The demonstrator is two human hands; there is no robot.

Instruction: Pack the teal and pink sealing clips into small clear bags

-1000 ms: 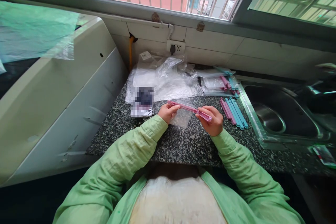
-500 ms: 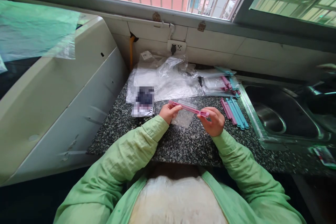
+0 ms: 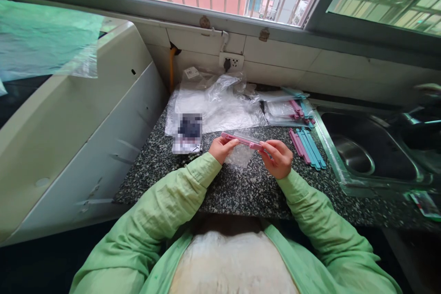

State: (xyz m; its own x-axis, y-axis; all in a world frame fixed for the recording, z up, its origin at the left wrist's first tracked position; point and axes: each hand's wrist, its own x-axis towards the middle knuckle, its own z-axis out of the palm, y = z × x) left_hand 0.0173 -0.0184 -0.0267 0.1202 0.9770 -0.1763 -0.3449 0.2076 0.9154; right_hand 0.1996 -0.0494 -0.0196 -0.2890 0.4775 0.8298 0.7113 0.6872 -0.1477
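One pink clip (image 3: 245, 141), left grip (image 3: 219, 149) to right grip (image 3: 279, 158)

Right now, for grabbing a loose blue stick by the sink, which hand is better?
Probably the right hand: it's nearer the loose blue sticks beside the sink, though it's also at the pink stick. The left hand is farther away, pinching the pink stick's other end.

Can't make out a single word here tbh. There's a white label (image 3: 191, 72) on the clear plastic (image 3: 223, 112) at the countertop (image 3: 241, 193)'s back left corner, but the print's way too tiny. The card (image 3: 186, 148) toward the left edge is mostly pixelated. Packet (image 3: 426, 204) between the sink (image 3: 333, 172) and the front edge? Just a blur.
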